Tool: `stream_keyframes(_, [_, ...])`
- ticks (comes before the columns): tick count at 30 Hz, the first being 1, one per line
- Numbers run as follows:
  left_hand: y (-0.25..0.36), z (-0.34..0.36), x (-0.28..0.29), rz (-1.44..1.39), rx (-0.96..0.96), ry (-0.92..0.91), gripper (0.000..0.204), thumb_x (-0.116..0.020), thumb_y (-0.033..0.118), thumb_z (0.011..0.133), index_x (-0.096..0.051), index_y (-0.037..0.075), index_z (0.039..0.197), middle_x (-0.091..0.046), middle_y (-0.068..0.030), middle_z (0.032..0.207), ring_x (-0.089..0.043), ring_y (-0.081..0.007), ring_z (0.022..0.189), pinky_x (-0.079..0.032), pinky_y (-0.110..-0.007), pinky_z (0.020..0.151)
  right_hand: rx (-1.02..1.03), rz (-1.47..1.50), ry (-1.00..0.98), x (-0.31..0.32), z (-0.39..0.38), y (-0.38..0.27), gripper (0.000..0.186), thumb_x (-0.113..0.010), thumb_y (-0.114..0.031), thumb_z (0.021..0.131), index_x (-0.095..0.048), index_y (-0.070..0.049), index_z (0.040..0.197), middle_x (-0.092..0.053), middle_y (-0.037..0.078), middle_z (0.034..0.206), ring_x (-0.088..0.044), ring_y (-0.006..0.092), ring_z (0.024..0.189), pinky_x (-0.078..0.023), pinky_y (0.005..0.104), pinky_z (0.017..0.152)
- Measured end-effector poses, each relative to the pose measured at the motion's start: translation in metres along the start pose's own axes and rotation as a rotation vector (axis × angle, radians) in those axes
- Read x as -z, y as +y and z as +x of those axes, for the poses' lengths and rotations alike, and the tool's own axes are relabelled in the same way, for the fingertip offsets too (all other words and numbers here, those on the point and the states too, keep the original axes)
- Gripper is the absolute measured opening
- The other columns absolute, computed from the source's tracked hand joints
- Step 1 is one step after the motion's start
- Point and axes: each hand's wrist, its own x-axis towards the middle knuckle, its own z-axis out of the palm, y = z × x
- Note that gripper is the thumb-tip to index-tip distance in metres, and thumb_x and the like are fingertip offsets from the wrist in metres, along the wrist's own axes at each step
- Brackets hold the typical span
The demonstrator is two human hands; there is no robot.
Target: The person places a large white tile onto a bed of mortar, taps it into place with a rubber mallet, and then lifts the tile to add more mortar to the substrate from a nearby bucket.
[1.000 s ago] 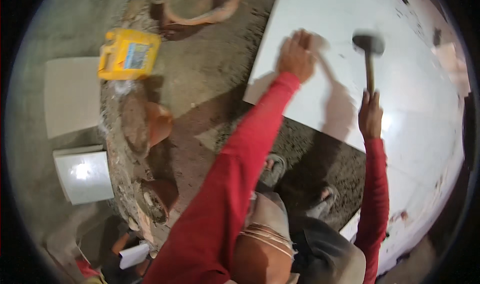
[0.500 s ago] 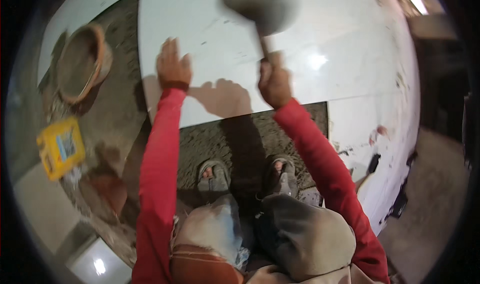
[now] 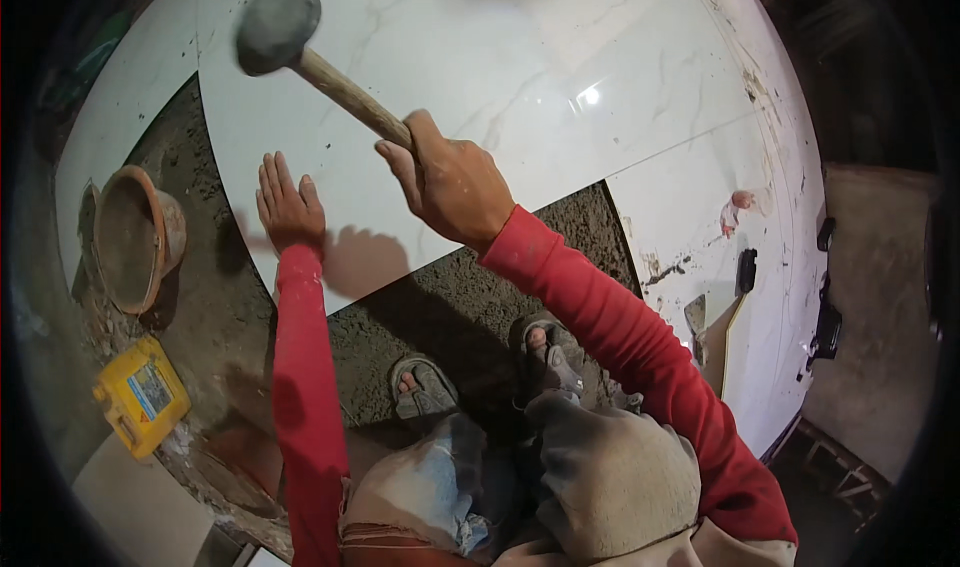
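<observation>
A rubber mallet (image 3: pixel 352 97) with a dark round head and wooden handle is raised above the floor. My right hand (image 3: pixel 458 187) grips the handle near its end, the head pointing to the far left. Flat on the left edge of a large glossy white tile (image 3: pixel 480 77) lies my left hand (image 3: pixel 288 207), its fingers stretched out together and the thumb apart. The tile has faint grey veining. Its near edge borders dark wet mortar (image 3: pixel 400 312), where my sandalled feet stand.
On the left stand a round mortar-stained tub (image 3: pixel 160 242) and a yellow jerrycan (image 3: pixel 145 397). More white tile (image 3: pixel 690 207) covers the right side, with a small black object (image 3: pixel 746 271) and a crumpled reddish-white scrap (image 3: pixel 738 207) on it.
The mallet has swung left and its head now shows more clearly. My right hand has moved left with it. My left hand stays on the tile while the view has shifted.
</observation>
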Motion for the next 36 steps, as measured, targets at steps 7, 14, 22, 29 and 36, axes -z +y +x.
stream_keyframes(7, [-0.001,0.003,0.003,0.050,0.014,-0.065,0.060,-0.040,0.035,0.101,-0.026,0.010,0.154,-0.025,-0.0102,0.160,-0.024,-0.0262,0.148,-0.022,-0.044,0.119,-0.230,-0.135,-0.020,-0.013,0.019,0.018,0.030,-0.051,-0.033,0.100,-0.041,-0.004,0.100,-0.059,0.022,0.061,-0.059,0.0447,0.056,-0.046,0.0535,0.051])
stream_keyframes(14, [0.000,0.002,0.005,0.033,0.034,-0.050,0.064,-0.046,0.033,0.099,-0.025,0.009,0.154,-0.024,-0.0107,0.161,-0.025,-0.0258,0.148,-0.023,-0.045,0.119,-0.288,-0.280,-0.210,-0.026,0.047,0.028,0.031,-0.047,-0.036,0.102,-0.042,-0.005,0.101,-0.062,0.024,0.068,-0.060,0.0481,0.062,-0.045,0.0577,0.054])
stream_keyframes(22, [-0.001,0.004,0.012,-0.021,0.041,-0.085,0.064,-0.042,0.033,0.100,-0.021,0.007,0.155,-0.024,-0.0121,0.160,-0.022,-0.0291,0.148,-0.019,-0.045,0.121,-0.177,-0.351,-0.158,-0.046,0.079,0.019,0.026,-0.047,-0.029,0.103,-0.043,-0.004,0.102,-0.059,0.025,0.064,-0.058,0.0485,0.059,-0.042,0.0565,0.051])
stream_keyframes(29, [0.001,0.002,0.017,-0.083,0.072,-0.061,0.066,-0.044,0.032,0.097,-0.022,0.007,0.154,-0.022,-0.0125,0.161,-0.019,-0.0281,0.149,-0.015,-0.045,0.122,-0.040,0.112,0.137,-0.055,0.102,0.013,0.030,-0.046,-0.034,0.102,-0.043,-0.004,0.103,-0.060,0.028,0.065,-0.058,0.0510,0.061,-0.043,0.0583,0.054])
stream_keyframes(36, [0.001,0.001,0.015,0.038,0.063,-0.082,0.064,-0.047,0.030,0.097,-0.027,0.005,0.152,-0.026,-0.0143,0.159,-0.022,-0.0280,0.148,-0.017,-0.046,0.120,-0.063,0.007,0.052,-0.068,0.122,0.013,0.030,-0.048,-0.032,0.101,-0.042,-0.004,0.109,-0.061,0.028,0.065,-0.059,0.0512,0.062,-0.045,0.0575,0.054])
